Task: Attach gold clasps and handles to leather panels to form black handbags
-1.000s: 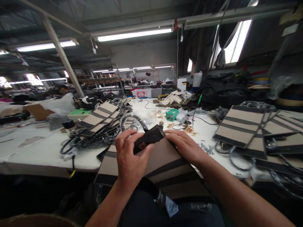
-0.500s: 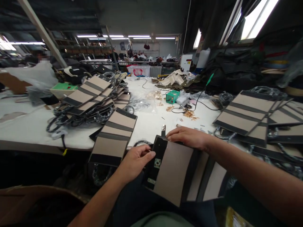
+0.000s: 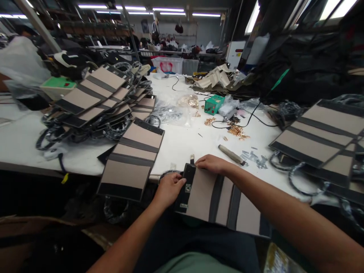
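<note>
Over by the desk (image 3: pixel 182 140), the left hand (image 3: pixel 170 189) and right hand (image 3: pixel 212 165) are pinching the banded panel (image 3: pixel 201 193) near its dark end (image 3: pixel 184 197), probably steadying it because it is lying across the lap (image 3: pixel 207 240).

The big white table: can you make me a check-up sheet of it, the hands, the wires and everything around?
Surface: white table, partly covered.
Job's things: beige panel with dark bands, over the person's lap; metal plate on its dark end.
Clutter: gold-coloured bits, flat silver pieces, clear plastic wrap, piled panels on the left, more on the right.
Hands: left hand, fingers at the panel's dark end; right hand, fingers at its upper edge; how tightly, I can't tell.
Cables: black cable looping near a green box.
Surroundings: ceiling lights, plastic bin at the back.
</note>
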A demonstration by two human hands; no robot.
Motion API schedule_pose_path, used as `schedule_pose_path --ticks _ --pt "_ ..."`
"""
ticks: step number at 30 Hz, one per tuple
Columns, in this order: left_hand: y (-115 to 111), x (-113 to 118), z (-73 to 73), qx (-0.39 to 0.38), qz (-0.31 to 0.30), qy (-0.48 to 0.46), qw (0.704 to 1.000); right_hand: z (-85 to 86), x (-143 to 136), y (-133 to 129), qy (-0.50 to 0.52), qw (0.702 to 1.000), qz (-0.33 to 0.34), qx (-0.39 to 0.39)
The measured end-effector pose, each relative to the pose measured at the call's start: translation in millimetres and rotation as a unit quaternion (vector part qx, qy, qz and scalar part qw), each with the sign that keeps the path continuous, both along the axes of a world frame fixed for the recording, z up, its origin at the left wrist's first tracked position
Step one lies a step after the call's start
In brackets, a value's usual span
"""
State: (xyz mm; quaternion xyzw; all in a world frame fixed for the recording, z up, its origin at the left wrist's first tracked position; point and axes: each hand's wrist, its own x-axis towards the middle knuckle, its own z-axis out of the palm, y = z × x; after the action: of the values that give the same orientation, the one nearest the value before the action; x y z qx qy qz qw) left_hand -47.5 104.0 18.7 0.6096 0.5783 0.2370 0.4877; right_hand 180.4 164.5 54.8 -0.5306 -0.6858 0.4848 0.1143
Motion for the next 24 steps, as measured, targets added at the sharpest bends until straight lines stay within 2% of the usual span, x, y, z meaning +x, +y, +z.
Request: schedule_pose_path --ticks 3,5,7,9,11,14,16,19,24 --pt "7 2 -5.5 0.006 0.008 0.036 0.999 -9.9 1 -7 -0.030 0.997 -0.047 0.043" --pt "10 3 -5.4 0.013 0.006 0.061 0.998 -16.8 2 -18 -0.031 0.991 -0.068 0.109" --pt "11 4 -2.0 0.020 0.001 0.080 0.997 -24.7 3 -30 -0.019 0.980 -0.071 0.184" --pt "10 4 4.7 0.047 -0.014 0.119 0.992 -31.9 4 -38 -0.007 0.973 -0.067 0.221" --pt "8 3 13.4 0.116 -0.040 0.203 0.972 -36.4 4 -40 -0.001 0.974 -0.071 0.216" --pt "6 1 22.1 0.263 -0.091 0.304 0.911 -37.1 2 -36 -0.003 0.981 -0.073 0.182" --pt "8 0 20.4 0.336 -0.121 0.288 0.889 -35.0 0 -34 -0.007 0.983 -0.069 0.171" --pt "15 -2 8.9 0.380 -0.152 0.221 0.885 -31.1 -1 -35 -0.009 0.982 -0.073 0.174" --pt "30 -4 -11.2 0.404 -0.125 0.180 0.888 -32.8 -2 -38 -0.015 0.973 -0.085 0.212"
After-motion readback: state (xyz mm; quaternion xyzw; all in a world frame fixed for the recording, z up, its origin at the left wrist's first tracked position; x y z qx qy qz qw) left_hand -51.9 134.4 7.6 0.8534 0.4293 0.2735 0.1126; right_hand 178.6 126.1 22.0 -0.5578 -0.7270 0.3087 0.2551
